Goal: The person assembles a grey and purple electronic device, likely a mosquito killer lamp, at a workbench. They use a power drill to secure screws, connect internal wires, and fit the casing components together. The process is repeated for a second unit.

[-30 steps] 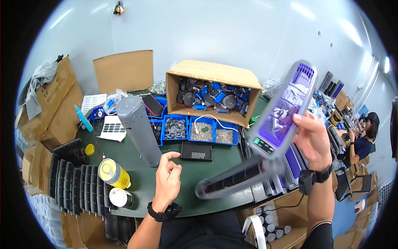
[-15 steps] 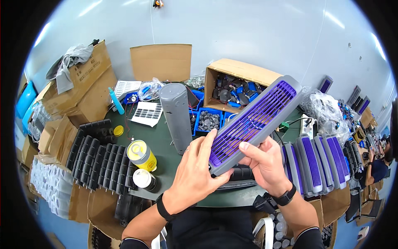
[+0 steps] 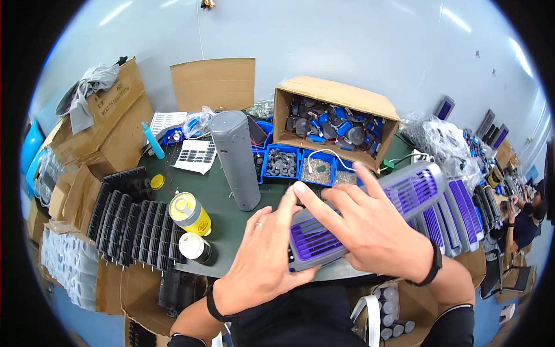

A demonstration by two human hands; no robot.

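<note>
The left hand (image 3: 257,254), partly curled, holds one end of the grey-and-purple housing (image 3: 315,238) over the near edge of the table (image 3: 228,228). The right hand (image 3: 378,231) spreads across its middle; whether it grips cannot be told. A loosened left hold could drop it; a leftward swing could topple the grey cylinder (image 3: 236,162).

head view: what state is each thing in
grey-and-purple slatted plastic panel: tilted
left hand: gripping panel's left end
right hand: spread over panel
tall grey plastic column: upright
brown cardboard box: open, filled
yellow-and-grey cup: upright
blue plastic bin: open, holding grey parts
</note>
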